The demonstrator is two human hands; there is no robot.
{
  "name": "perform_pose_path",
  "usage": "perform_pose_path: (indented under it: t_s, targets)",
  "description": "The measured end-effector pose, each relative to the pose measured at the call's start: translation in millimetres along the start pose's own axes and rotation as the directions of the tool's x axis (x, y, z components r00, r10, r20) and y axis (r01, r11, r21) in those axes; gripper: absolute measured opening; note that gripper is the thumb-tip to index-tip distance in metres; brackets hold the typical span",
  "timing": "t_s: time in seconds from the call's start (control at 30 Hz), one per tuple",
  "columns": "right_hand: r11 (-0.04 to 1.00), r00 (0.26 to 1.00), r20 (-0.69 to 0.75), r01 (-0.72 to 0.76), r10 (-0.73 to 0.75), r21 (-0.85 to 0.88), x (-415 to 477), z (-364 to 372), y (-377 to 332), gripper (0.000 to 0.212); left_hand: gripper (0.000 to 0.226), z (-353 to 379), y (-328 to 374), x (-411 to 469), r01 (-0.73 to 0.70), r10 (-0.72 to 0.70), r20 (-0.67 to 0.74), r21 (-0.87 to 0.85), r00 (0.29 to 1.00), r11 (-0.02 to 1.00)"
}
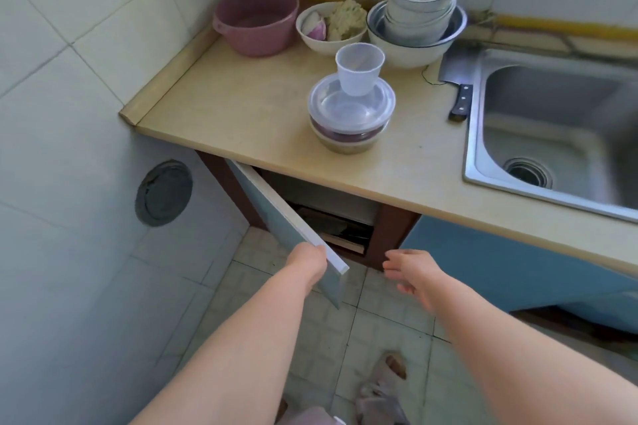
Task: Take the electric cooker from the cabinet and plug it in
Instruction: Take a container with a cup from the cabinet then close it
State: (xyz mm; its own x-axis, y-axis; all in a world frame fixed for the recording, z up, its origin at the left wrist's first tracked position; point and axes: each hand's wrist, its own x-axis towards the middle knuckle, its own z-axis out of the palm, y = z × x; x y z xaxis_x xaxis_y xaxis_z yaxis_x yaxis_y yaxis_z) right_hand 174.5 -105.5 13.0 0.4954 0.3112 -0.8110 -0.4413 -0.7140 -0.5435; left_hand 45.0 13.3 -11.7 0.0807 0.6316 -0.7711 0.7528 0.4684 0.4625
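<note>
The left hand [309,260] grips the top edge of the cabinet door [276,217], fingers curled over its thin white rim. The door stands partly swung out at lower centre of the frame. The right hand [411,272] hangs just to the right of it, fingers loosely spread and holding nothing, in front of the cabinet [331,217] opening.

The electric cooker cannot be made out. The shadowed inside shows only a pale shelf-like slab, some dark flat shapes and a wooden board edge, so the cooker is probably deeper in or lower down.

The step in hand looks like opening up for the reach. It would go best with the door drawn fully wide, so the free hand has a clear path inside, and with a crouch to see the interior before grabbing.

The door is a smooth, matt blue panel in a dark reddish-brown frame. Above it, the counter [241,107] is glossy cream laminate with a rounded lip. On it stand translucent lidded plastic containers [350,114] with a cup on top — light and easily knocked. The steel sink [552,134] fills the right of the frame.
</note>
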Motion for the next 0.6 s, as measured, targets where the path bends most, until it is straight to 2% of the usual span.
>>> perform_pose_path:
  t_s: [0.2, 0.27, 0.4, 0.6]
  targets:
    - [1.000, 1.000, 0.001, 0.014, -0.014, -0.019, 20, -35, -10, 0.024, 0.032, 32, 35, 5, 0.019, -0.001, 0.053, -0.339, 0.999, 0.941]
    - [1.000, 1.000, -0.002, 0.017, -0.017, -0.022, 23, -43, -13, 0.025, 0.038, 41, 40, 4, 0.010, 0.039, 0.119, -0.387, 0.992, 0.922]
    - [1.000, 1.000, -0.011, 0.025, -0.025, -0.007, 26, -50, -13, 0.024, 0.046, 58, 46, -1, -0.057, 0.142, 0.212, -0.365, 0.967, 0.929]
    - [0.999, 0.999, -0.017, 0.045, -0.045, 0.009, 10, -38, -6, 0.025, 0.049, 43, 41, -14, -0.109, 0.170, 0.201, -0.282, 0.965, 0.953]
